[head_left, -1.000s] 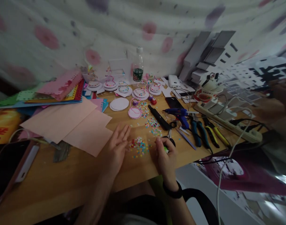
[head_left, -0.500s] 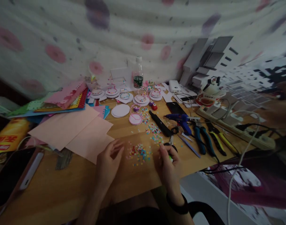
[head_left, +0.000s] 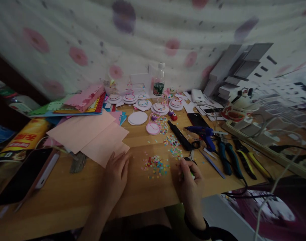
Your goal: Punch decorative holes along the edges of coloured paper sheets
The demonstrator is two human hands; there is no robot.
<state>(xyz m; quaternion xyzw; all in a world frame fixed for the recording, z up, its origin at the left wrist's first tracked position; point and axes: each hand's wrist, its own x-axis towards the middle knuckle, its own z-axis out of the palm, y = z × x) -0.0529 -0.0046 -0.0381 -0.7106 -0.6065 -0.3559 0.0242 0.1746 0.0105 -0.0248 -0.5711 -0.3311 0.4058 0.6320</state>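
My left hand (head_left: pixel 118 172) rests on the wooden table with its fingers stretched out, over the lower corner of a pale pink paper sheet (head_left: pixel 100 147). Curled round a small green and white object (head_left: pixel 192 176) is my right hand (head_left: pixel 193 184); most of that object is hidden by the fingers, so I cannot make out its kind. Between the two hands lies a loose pile of colourful confetti (head_left: pixel 156 165). Black-handled scissors (head_left: pixel 192 154) lie just behind the right hand, partly covered by it.
A blue glue gun (head_left: pixel 203 132), blue-handled pliers (head_left: pixel 224 157) and yellow-handled pliers (head_left: pixel 246 164) lie on the right, by a power strip (head_left: pixel 265 147). White discs (head_left: pixel 137 118) and beaded pieces stand behind, near a bottle (head_left: pixel 159 83). A phone (head_left: pixel 23 175) is at left.
The view has swung left, so everything sits further right in it. My left hand has moved left and lowered onto the pink paper's corner. My right hand still grips the green object.
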